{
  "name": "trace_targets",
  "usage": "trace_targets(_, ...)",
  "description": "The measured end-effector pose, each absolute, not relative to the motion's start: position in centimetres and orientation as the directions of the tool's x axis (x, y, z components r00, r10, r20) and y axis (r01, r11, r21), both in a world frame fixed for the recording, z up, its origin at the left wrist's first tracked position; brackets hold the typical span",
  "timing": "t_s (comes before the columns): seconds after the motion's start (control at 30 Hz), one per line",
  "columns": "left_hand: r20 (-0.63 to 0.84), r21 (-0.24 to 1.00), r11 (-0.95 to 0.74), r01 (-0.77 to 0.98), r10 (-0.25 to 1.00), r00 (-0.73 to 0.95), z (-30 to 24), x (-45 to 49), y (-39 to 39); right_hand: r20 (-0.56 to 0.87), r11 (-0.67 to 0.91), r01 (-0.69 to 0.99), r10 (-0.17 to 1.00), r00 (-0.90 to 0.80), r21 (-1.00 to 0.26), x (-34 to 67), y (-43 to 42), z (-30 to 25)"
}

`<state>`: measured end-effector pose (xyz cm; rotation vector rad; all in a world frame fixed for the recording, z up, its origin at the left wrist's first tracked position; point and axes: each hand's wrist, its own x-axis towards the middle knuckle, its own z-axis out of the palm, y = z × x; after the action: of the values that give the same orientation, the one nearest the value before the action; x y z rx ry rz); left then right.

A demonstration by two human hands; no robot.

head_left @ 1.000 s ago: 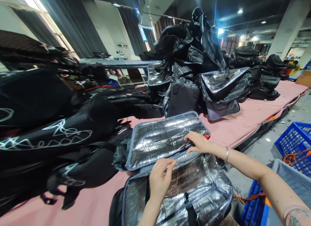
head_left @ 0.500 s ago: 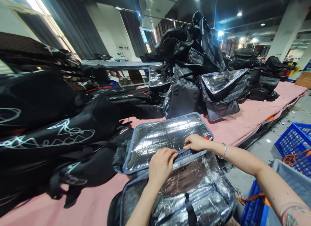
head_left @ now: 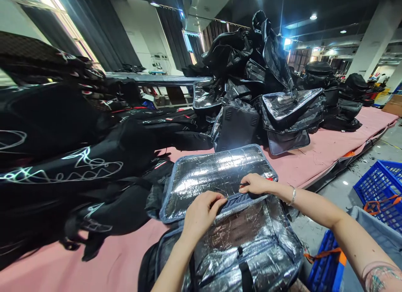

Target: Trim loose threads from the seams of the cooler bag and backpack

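The left hand has its grip closed: fingertips curled over and thumb under, pinching the grey-blue bound edge where the foil-lined lid meets the body of the insulated bag. The right hand has its grip closed on the same bound edge a little further along, forefinger and thumb nipped together. A small red piece peeps out from beneath that palm, and I cannot tell what it is. A bracelet sits on that wrist.

The bag stands open at the near end of the desk, which has a pink cover. Its lid is thrown back flat and a black strap crosses its mouth.

The work in hand looks like going along that hinge seam. To do it well, I judge that the two grips should stay close together with the edge taut between them. The foil lining creases easily, so only the binding should be pinched. The lid is best kept flat, so that the seam faces up into the light.

Just beside the bag on the left lie black bags with pale scribbled print. Behind it a heap of black bags rises, some showing foil. A blue crate stands on the floor at the right.
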<state>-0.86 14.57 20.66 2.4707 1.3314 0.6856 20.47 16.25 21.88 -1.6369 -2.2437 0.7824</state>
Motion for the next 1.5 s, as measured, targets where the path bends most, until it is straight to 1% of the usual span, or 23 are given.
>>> trace_targets(0.1, 0.294, 0.398, -0.542, 0.74, 0.84, 0.456, 20.0, -0.8, 14.5, -0.095, 0.239, 0.809, 0.936, -0.34, -0.537, 20.3, 16.2, 21.8)
trace_targets(0.2, 0.253, 0.379, -0.496, 0.781, 0.867, 0.428, 19.6, -0.6, 15.0, -0.051, 0.279, 0.818, 0.935, -0.351, -0.504, 20.3, 15.6, 21.8)
trace_targets(0.27, 0.21, 0.379, -0.464, 0.801, 0.886, 0.414, 19.5, -0.5, 15.4, 0.015, 0.321, 0.82, 0.934, -0.357, -0.474, 20.4, 15.0, 21.9)
trace_targets(0.3, 0.188, 0.382, -0.452, 0.806, 0.892, 0.411, 19.6, -0.4, 15.6, 0.077, 0.363, 0.824, 0.927, -0.367, -0.435, 20.4, 14.6, 21.9)
trace_targets(0.33, 0.17, 0.385, -0.441, 0.811, 0.897, 0.408, 19.7, -0.4, 15.7, 0.155, 0.419, 0.829, 0.908, -0.39, -0.371, 20.6, 14.3, 22.0)
trace_targets(0.4, 0.143, 0.391, -0.426, 0.816, 0.904, 0.403, 19.9, -0.4, 15.8, 0.311, 0.541, 0.822, 0.823, -0.475, -0.178, 20.8, 13.9, 22.0)
trace_targets(0.47, 0.127, 0.395, -0.417, 0.818, 0.907, 0.401, 20.1, -0.4, 15.8, 0.403, 0.617, 0.787, 0.714, -0.572, 0.024, 20.9, 13.7, 21.9)
trace_targets(0.5, 0.12, 0.398, -0.414, 0.819, 0.908, 0.401, 20.2, -0.4, 15.7, 0.419, 0.635, 0.767, 0.675, -0.608, 0.091, 20.9, 13.7, 21.8)
trace_targets(0.63, 0.094, 0.405, -0.4, 0.822, 0.912, 0.398, 20.3, -0.4, 15.4, 0.454, 0.642, 0.717, 0.572, -0.683, 0.27, 20.3, 13.7, 21.7)
trace_targets(0.8, 0.071, 0.416, -0.386, 0.823, 0.916, 0.394, 20.2, -0.4, 15.4, 0.489, 0.632, 0.653, 0.45, -0.747, 0.417, 20.0, 13.6, 21.8)
trace_targets(0.93, 0.06, 0.425, -0.378, 0.823, 0.918, 0.391, 20.3, -0.3, 15.3, 0.477, 0.648, 0.602, 0.39, -0.788, 0.466, 20.3, 13.5, 21.8)
trace_targets(1.1, 0.056, 0.429, -0.38, 0.82, 0.917, 0.395, 20.4, -0.3, 15.2, 0.48, 0.654, 0.633, 0.434, -0.762, 0.414, 20.2, 13.7, 22.0)
trace_targets(1.3, 0.053, 0.42, -0.379, 0.825, 0.918, 0.394, 20.4, -0.3, 15.1, 0.449, 0.663, 0.61, 0.428, -0.784, 0.434, 19.8, 14.0, 22.1)
trace_targets(1.5, 0.049, 0.413, -0.384, 0.826, 0.915, 0.4, 20.3, -0.2, 15.0, 0.36, 0.732, 0.551, 0.427, -0.829, 0.401, 20.0, 15.0, 22.5)
